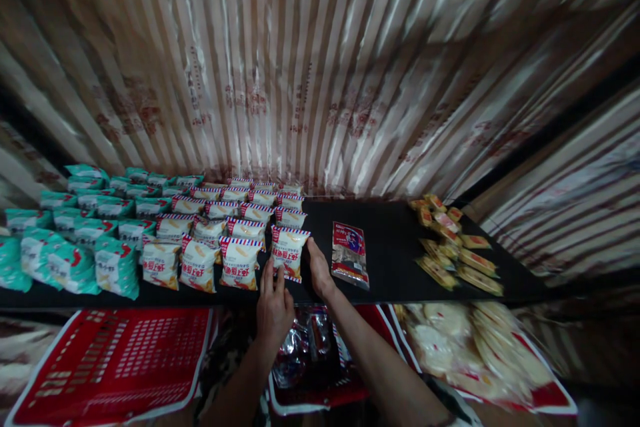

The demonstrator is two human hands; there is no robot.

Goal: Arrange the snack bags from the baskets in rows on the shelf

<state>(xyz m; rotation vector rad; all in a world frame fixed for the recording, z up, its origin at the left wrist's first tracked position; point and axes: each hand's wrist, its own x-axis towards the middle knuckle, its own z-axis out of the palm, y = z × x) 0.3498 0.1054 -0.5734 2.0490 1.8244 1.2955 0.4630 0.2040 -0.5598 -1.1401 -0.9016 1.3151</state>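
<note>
- White pkt [291,247]: just below frame ctr, R end of front row, on black shelf [390,233].
- Step in hand, my guess from this remote feed: squaring pkt up w/ both hands. Next move prob. calls for light, even pressure & a clean release w/o tipping it.
- Looks: plump, near upright, front to cam; red/blue striped top edge, red print, orange-ish pic at btm.
- L hand [275,307]: fingers fairly straight, slightly apart, tips at pkt's lower front. R hand [319,268]: fingers extended along its R edge, not curled round. Grip force: can't tell.
- Mid-L: more white pkts [199,263]; far L, teal pkts [116,265].
- R of ctr: red-topped pouch [350,255], seemingly flat; further R, small yellow pkts [477,260].
- Btm L: red basket [140,360].
</note>
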